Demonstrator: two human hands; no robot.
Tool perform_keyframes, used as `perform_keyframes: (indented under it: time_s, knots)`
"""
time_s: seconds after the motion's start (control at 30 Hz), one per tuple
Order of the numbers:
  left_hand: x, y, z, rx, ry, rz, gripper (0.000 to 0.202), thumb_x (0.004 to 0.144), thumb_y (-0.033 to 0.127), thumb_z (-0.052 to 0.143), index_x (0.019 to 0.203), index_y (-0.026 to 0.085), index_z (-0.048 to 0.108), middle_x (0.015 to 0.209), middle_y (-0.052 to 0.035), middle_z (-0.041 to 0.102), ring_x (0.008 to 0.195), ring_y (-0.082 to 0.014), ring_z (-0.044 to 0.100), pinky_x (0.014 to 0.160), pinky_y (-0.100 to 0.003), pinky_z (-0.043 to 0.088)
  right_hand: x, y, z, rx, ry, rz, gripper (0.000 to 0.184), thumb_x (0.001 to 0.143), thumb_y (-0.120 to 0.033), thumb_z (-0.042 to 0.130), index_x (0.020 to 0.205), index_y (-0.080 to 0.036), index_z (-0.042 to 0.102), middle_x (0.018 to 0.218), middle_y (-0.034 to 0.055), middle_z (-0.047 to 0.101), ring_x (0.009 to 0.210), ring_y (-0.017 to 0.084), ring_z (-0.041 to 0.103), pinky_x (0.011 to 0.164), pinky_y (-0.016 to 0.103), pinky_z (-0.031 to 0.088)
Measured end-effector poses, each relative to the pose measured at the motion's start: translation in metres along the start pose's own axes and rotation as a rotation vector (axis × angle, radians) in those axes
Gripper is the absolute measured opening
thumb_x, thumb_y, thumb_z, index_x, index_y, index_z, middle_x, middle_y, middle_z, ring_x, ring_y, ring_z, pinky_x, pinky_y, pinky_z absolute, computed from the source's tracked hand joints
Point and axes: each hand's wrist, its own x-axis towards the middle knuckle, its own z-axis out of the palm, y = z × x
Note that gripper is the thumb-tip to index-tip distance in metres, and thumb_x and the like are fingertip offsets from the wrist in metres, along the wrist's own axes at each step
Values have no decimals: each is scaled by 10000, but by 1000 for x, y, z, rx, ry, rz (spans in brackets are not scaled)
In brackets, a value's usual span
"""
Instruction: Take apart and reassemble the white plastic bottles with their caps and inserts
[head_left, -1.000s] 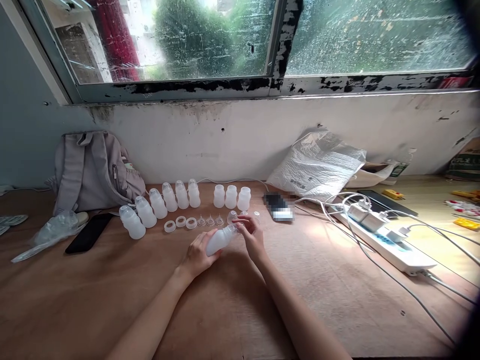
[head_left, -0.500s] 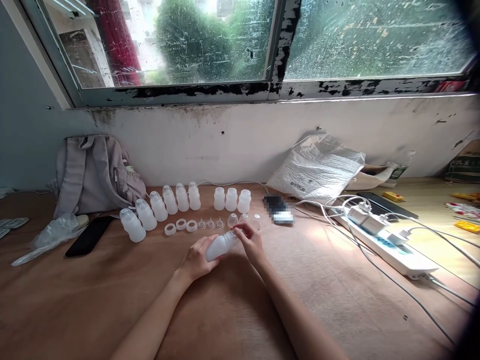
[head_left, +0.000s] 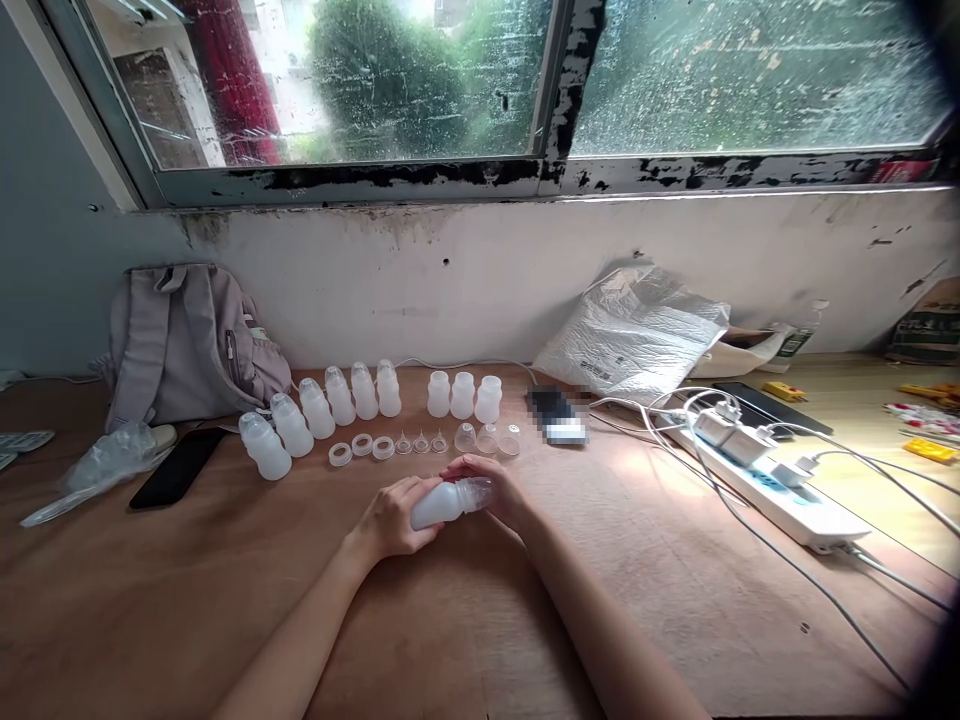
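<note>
A frosted white baby bottle (head_left: 439, 507) lies tilted between my hands, its clear-capped end to the right. My left hand (head_left: 396, 516) is closed around the body at the base. My right hand (head_left: 499, 490) curls behind the clear cap (head_left: 475, 493), its fingers reaching over toward the bottle's shoulder; some fingertips are hidden. Just beyond lie white collar rings (head_left: 340, 456), clear nipples (head_left: 421, 443) and clear dome caps (head_left: 487, 439). Several capped bottles (head_left: 316, 408) stand in a curved row at the back left, and three bottles without caps (head_left: 463, 396) stand to their right.
A grey backpack (head_left: 180, 340) leans against the wall, with a black phone (head_left: 178, 468) and a clear plastic bag (head_left: 112, 465) before it. On the right are a power strip (head_left: 780, 490) with trailing white cables, a silver pouch (head_left: 637, 330) and a pixelated dark object (head_left: 556, 416).
My right hand has shifted from pinching the cap's end to curling behind it. The bottle has turned closer to level, and its capped end now points more to the right.
</note>
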Motion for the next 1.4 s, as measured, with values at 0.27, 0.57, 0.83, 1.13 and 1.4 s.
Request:
perform_keyframes:
  time_s: [0.27,0.57,0.83,1.13,1.4]
  knots:
    - [-2,-5,-2,87,-27,65,556,634,260,543,1178,209,445,920,-65,595,827,-205,568,731,-314,472,4,13,1,-5,16,112,312,699,-438,519,741,-151,630,685,25,625,572,133,533,541,242,383]
    - [-4,-2,1,123,38,136,558,631,270,505,1173,155,443,865,-99,603,749,-217,580,648,-331,487,-2,2,11,-62,19,95,382,734,-501,466,851,-169,616,749,51,635,597,150,552,516,237,378]
    - [-4,-4,3,116,22,118,570,613,244,500,1172,149,445,862,-91,613,739,-216,580,635,-326,487,7,10,8,-39,69,146,332,704,-469,520,764,-162,632,673,27,617,553,134,529,493,233,363]
    - [3,-11,1,112,13,114,563,622,256,511,1173,159,450,899,-85,607,767,-210,579,674,-321,486,13,14,7,21,170,64,319,699,-450,538,827,-170,620,729,51,643,610,168,571,544,270,409]
    - [5,-23,4,99,36,86,539,629,275,544,1156,204,460,919,-58,594,806,-197,564,719,-309,471,16,22,10,-22,340,-102,340,681,-479,550,800,-167,612,726,65,648,682,199,582,598,294,428]
